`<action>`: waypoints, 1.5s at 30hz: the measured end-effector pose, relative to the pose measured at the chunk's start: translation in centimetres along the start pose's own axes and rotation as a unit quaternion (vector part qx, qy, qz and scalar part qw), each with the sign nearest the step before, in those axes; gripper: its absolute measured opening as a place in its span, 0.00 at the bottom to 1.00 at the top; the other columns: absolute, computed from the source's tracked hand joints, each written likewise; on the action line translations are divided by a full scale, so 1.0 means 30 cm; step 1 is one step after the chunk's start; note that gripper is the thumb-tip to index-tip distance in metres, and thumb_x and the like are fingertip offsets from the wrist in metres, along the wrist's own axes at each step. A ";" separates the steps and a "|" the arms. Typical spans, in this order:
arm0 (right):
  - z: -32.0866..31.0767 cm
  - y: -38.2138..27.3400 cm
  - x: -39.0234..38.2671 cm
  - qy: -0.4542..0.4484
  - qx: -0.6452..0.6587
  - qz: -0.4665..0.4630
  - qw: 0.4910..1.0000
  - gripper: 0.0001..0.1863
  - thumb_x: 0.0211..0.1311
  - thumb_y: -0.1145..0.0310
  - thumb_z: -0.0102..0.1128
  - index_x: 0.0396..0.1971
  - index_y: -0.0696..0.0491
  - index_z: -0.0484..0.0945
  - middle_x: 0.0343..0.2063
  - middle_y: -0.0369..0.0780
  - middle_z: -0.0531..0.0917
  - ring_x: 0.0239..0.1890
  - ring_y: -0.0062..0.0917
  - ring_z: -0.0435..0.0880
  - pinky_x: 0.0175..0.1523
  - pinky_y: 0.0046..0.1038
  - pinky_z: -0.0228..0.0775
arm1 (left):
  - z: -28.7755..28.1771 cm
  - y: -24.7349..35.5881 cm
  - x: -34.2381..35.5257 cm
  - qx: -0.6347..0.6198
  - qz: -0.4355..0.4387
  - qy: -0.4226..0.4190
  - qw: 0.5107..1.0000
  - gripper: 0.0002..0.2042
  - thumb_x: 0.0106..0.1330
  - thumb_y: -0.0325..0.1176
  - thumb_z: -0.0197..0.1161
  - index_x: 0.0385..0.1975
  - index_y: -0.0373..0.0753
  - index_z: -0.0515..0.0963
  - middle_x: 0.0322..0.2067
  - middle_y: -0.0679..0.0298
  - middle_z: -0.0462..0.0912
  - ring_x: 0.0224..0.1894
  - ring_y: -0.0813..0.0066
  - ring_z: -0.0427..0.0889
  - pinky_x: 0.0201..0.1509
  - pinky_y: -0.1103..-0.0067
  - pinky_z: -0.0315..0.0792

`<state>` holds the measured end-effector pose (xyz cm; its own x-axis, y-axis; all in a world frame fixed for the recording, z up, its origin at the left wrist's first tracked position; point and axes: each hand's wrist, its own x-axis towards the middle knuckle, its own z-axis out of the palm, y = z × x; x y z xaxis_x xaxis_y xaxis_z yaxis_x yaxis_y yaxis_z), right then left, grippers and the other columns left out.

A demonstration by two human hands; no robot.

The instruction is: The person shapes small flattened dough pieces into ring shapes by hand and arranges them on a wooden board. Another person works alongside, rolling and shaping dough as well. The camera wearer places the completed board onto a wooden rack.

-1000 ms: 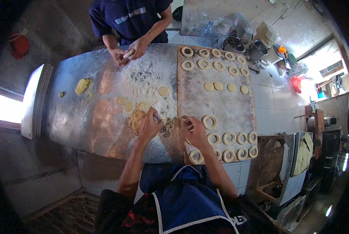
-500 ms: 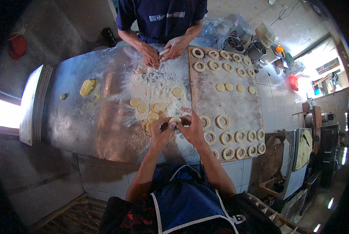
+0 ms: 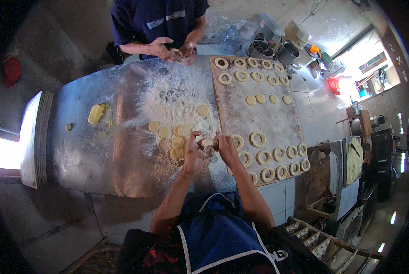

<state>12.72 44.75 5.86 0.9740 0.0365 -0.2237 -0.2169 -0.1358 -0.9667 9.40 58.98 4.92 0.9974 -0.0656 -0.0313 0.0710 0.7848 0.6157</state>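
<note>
Over the floured table point(image 3: 86, 150), my left hand point(image 3: 194, 153) and my right hand point(image 3: 226, 148) meet around a small pale piece of dough point(image 3: 207, 142). Both sets of fingers are closed on it; its underside is hidden. Just left of my left hand lie flat dough rounds point(image 3: 177, 152), some overlapping, with more beyond them, including a lone round point(image 3: 203, 110). Beside my right hand is a floured wooden board point(image 3: 264, 121) bearing rows of dough rings point(image 3: 258, 139) and a short line of dough rounds point(image 3: 274, 99).
Across the table a co-worker point(image 3: 161, 27) handles something small between both hands point(image 3: 179, 54). A yellow lump of dough or fat point(image 3: 97, 114) and a tiny round piece point(image 3: 68, 127) sit on the left. Stacked boards point(image 3: 35, 141) stand at the left end. Pots point(image 3: 260, 49) are behind the board.
My hands have turned around the dough piece, with the left fingers now raised beside it. The co-worker's hands have moved apart slightly and back toward the far edge. The whole view has shifted a little.
</note>
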 end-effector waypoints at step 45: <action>-0.729 0.129 0.098 0.037 -0.158 -0.252 0.954 0.12 0.66 0.64 0.52 0.29 0.59 0.74 0.15 0.47 0.70 0.17 0.45 0.66 0.25 0.41 0.61 | 0.421 -0.703 0.314 0.361 0.003 0.114 0.926 0.17 0.72 0.39 0.47 0.24 0.33 0.68 0.18 0.61 0.70 0.25 0.66 0.75 0.32 0.70 0.71</action>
<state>16.17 22.69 4.18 0.9536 0.1076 0.2813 0.3003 -0.4119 -0.8603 17.09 34.03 1.58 0.9809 0.1332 -0.1416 0.1192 0.1631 0.9794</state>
